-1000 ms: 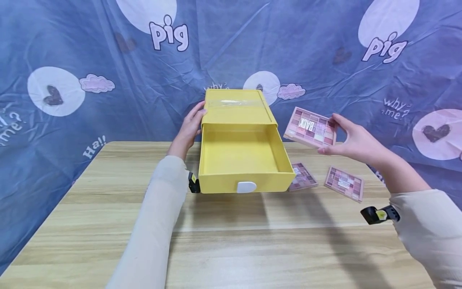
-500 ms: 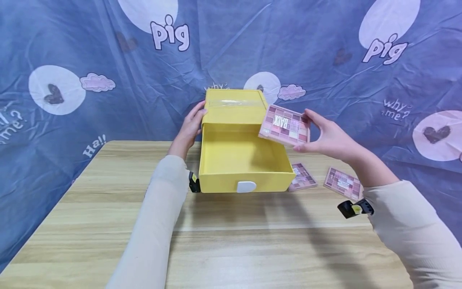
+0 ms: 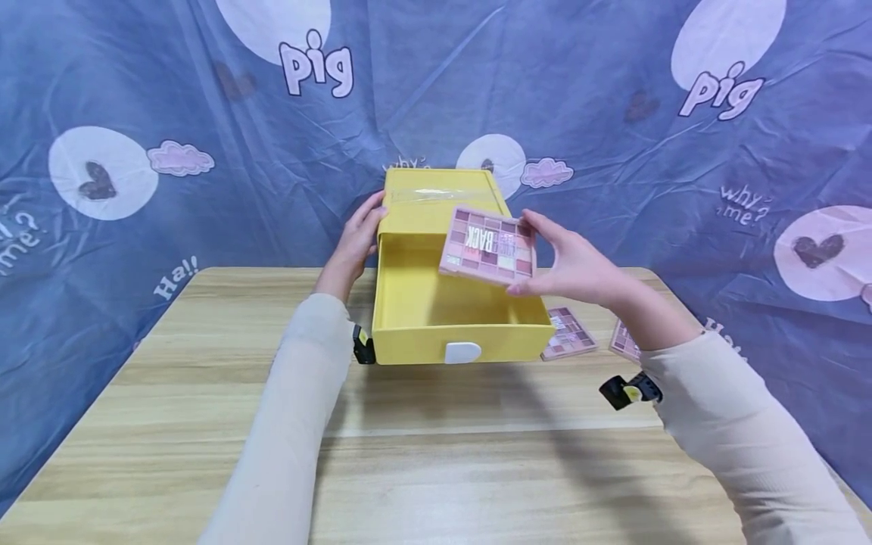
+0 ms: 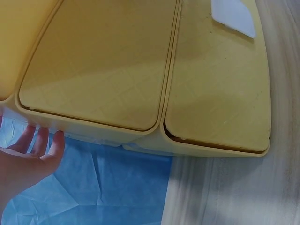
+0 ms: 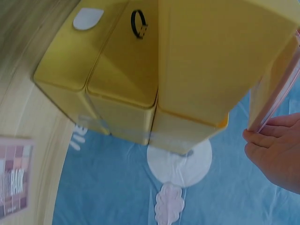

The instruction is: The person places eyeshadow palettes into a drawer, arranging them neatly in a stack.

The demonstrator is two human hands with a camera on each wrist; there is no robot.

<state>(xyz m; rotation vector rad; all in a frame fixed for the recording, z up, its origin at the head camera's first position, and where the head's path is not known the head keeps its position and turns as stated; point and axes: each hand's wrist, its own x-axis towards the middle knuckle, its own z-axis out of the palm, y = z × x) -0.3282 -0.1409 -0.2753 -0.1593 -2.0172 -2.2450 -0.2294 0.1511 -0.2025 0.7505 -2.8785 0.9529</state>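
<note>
A yellow drawer cabinet point(image 3: 418, 218) stands at the back of the table, its top drawer point(image 3: 409, 346) pulled out towards me. Against the cabinet's left side rests my left hand point(image 3: 353, 242); the left wrist view shows its fingertips point(image 4: 57, 140) touching that side. My right hand point(image 3: 579, 265) pinches a pink eyeshadow palette point(image 3: 489, 246) by its right end, thumb below and fingers above. The palette is tilted and hangs over the drawer, hiding part of its inside. Seen from the right wrist, the palette point(image 5: 281, 93) is edge-on beside the drawer wall.
Two more eyeshadow palettes lie on the table right of the cabinet: a nearer palette point(image 3: 568, 333) and another palette point(image 3: 623, 342) partly behind my right forearm. Two closed drawers sit below the open one, the lowest drawer point(image 4: 220, 89) among them. A blue printed cloth point(image 3: 272, 189) hangs behind.
My right hand has carried the eyeshadow palette leftward, from right of the cabinet to over the open drawer. The left hand stays in place on the cabinet's side.
</note>
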